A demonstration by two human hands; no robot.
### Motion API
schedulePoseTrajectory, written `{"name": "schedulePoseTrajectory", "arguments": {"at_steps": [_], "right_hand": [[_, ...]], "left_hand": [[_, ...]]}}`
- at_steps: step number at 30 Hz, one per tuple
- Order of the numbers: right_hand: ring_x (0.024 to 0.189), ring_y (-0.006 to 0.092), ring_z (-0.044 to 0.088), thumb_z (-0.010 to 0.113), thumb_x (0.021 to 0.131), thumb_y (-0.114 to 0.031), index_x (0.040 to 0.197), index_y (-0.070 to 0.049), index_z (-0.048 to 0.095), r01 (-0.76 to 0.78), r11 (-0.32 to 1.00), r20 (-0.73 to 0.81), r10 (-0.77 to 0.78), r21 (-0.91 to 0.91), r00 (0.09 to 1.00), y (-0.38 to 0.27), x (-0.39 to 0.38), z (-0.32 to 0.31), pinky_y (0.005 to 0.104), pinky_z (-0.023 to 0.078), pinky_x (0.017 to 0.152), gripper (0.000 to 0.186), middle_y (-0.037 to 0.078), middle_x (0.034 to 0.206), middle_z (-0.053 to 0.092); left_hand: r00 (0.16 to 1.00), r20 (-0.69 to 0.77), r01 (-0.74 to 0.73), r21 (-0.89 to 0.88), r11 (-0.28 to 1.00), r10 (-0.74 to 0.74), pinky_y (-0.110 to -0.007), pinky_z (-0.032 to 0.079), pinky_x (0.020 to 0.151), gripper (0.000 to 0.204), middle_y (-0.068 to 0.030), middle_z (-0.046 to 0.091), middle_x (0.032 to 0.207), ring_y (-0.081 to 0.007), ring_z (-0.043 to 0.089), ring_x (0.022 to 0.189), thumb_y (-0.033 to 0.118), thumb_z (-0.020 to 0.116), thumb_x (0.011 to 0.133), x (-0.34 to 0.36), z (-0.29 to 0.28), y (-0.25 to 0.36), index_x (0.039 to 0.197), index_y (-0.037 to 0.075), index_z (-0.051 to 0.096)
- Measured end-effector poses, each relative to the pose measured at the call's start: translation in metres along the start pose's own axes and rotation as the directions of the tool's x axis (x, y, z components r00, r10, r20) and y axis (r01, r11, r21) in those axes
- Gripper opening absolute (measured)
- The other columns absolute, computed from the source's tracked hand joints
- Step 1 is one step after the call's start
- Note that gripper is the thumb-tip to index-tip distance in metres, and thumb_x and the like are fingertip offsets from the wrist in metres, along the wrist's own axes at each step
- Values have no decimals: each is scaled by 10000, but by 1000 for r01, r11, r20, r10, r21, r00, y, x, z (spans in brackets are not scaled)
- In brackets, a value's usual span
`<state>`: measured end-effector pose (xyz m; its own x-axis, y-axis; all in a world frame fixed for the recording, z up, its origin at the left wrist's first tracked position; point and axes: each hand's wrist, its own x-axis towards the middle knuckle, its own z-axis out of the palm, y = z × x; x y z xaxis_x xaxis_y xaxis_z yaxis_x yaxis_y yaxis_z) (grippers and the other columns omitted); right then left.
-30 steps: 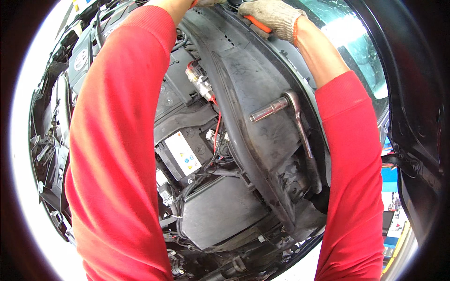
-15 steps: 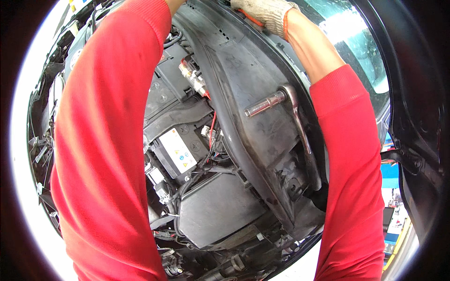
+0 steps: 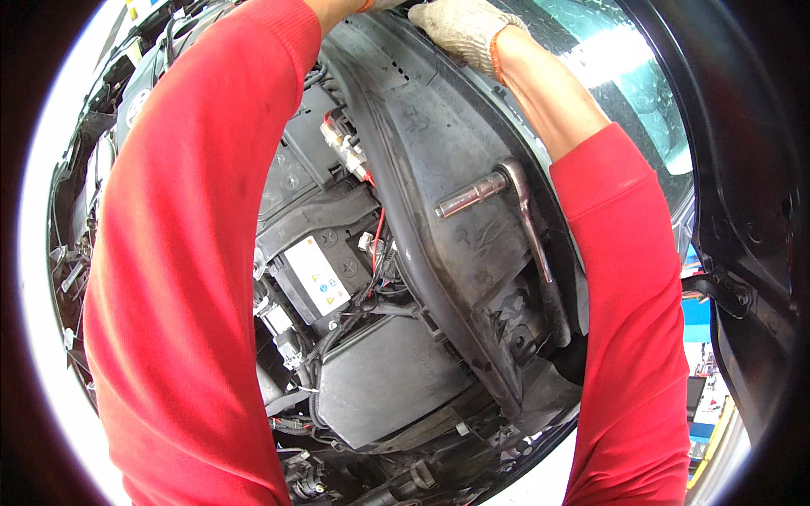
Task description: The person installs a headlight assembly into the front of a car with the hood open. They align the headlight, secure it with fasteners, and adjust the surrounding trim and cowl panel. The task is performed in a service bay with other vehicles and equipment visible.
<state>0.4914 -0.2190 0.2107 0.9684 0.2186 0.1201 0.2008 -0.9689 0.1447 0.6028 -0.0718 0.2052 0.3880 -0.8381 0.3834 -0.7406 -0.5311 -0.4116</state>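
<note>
Both my arms, in red sleeves, reach across a car's engine bay to the top of the view. My right hand (image 3: 462, 32), in a knitted glove with an orange cuff, rests at the far end of the black cowl panel (image 3: 460, 126), by the windshield base. Its fingers look bent inward; what they hold, if anything, is hidden. Only a sliver of my left hand (image 3: 381, 4), also gloved, shows at the top edge, its fingers out of sight. A chrome ratchet wrench (image 3: 526, 215) with a long socket (image 3: 471, 196) lies on the cowl panel, touched by neither hand.
A rubber seal (image 3: 403, 211) runs along the cowl's edge. Left of it are the battery (image 3: 337, 257), a red wire (image 3: 379, 236) and a black cover (image 3: 392, 379). The windshield (image 3: 620, 72) lies right of my right hand; a dark body panel (image 3: 751, 152) stands at far right.
My right hand has shifted slightly left and down. A bit of my left glove has come into view at the top edge. The ratchet wrench stays on the cowl panel.
</note>
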Motion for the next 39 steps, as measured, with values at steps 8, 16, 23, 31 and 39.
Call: {"name": "schedulePoseTrajectory", "arguments": {"at_steps": [8,16,23,31,39], "right_hand": [[1316,429,730,506,1085,-361,1284,16,803,-175,962,-10,181,208,983,1,-3,3,520,560,1108,520,311,1366,760],[1230,450,748,504,1096,-372,1245,15,804,46,999,-85,-48,-23,995,10,12,23,533,574,1056,512,322,1278,773],[530,240,586,554,1037,-179,942,-28,774,-262,745,219,158,614,963,3,8,-6,464,426,503,284,149,740,705],[364,180,376,568,1015,-90,652,-159,498,-503,392,450,224,770,864,20,51,9,363,233,368,377,47,495,416],[363,187,364,574,1031,-112,603,-144,512,-372,296,302,256,880,918,24,42,22,398,184,392,434,61,499,448]], "left_hand": [[999,8,35,3,999,-35,-484,644,841,211,-201,838,993,-375,835,976,171,704,959,-4,-7,6,1012,76,885],[999,-25,31,10,999,-30,-485,644,840,217,-200,837,985,-376,836,961,175,696,965,-4,-2,6,1012,81,885],[998,-14,65,-55,996,-66,-473,641,862,233,-190,842,1020,-375,833,983,218,689,975,-6,-3,6,1034,109,885],[995,-34,84,-239,967,-94,-464,628,909,250,-199,839,1087,-384,816,1048,255,706,949,-12,-7,4,1079,127,879],[994,-1,111,-170,979,-113,-469,628,918,258,-199,839,1096,-390,813,1066,254,700,959,-6,1,3,1107,136,875]]}}
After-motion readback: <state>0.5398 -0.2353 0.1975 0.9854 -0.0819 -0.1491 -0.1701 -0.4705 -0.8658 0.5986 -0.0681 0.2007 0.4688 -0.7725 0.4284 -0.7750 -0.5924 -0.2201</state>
